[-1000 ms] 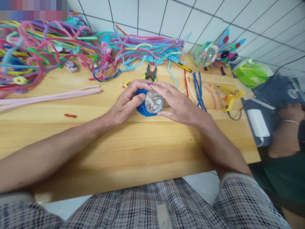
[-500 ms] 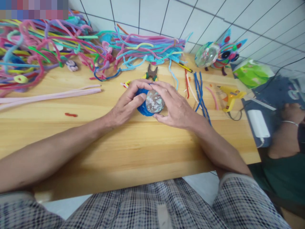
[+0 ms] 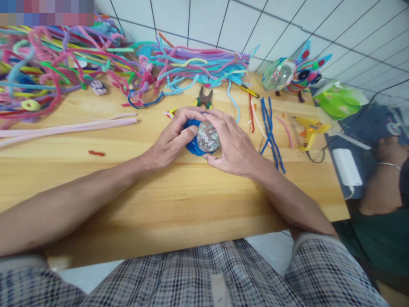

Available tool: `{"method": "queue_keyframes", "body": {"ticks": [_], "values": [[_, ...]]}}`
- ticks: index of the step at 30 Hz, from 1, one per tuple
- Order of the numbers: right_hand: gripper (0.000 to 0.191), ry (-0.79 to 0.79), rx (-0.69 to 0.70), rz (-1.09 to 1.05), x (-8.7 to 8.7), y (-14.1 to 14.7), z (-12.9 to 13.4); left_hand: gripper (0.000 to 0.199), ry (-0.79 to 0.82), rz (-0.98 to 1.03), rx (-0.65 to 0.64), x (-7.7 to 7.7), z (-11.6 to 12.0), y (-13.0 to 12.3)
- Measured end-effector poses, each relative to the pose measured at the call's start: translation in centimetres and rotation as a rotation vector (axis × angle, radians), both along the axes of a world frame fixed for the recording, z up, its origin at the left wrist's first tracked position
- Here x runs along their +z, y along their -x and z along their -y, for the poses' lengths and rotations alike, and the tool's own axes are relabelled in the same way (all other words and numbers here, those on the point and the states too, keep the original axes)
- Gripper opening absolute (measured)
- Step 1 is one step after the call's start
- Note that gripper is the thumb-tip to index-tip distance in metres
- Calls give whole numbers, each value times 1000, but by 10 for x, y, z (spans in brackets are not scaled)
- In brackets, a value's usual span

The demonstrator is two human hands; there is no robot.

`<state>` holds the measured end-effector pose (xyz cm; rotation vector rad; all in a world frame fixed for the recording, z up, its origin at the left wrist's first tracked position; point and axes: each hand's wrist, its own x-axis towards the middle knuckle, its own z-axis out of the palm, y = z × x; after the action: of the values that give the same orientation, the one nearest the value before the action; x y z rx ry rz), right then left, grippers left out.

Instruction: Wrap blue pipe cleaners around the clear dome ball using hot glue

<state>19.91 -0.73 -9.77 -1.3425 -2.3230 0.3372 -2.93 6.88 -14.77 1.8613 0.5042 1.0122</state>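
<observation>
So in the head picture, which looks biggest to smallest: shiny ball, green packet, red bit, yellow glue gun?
1. Green packet
2. Yellow glue gun and shiny ball: can't rank these; the gun spreads wider but the ball looks fuller
3. Red bit

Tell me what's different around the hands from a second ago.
The right hand has shifted slightly left, and its forearm has moved off the blue stems, uncovering more of them. Nothing was picked up or let go. Both hands still cup the mottled ball. The left hand, pliers and yellow glue gun look unchanged.
</observation>
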Motion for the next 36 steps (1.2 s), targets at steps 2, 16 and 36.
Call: {"method": "queue_keyframes", "body": {"ticks": [2, 16, 36], "values": [[101, -8, 2, 0, 0, 0, 0, 38, -14, 7, -7, 0, 0, 0], [102, 3, 30, 11, 3, -6, -1, 32, 20, 78, -55, -2, -4, 0], [114, 64, 52, 5, 2, -9, -3, 32, -38, 78, -53, 1, -3, 0]]}}
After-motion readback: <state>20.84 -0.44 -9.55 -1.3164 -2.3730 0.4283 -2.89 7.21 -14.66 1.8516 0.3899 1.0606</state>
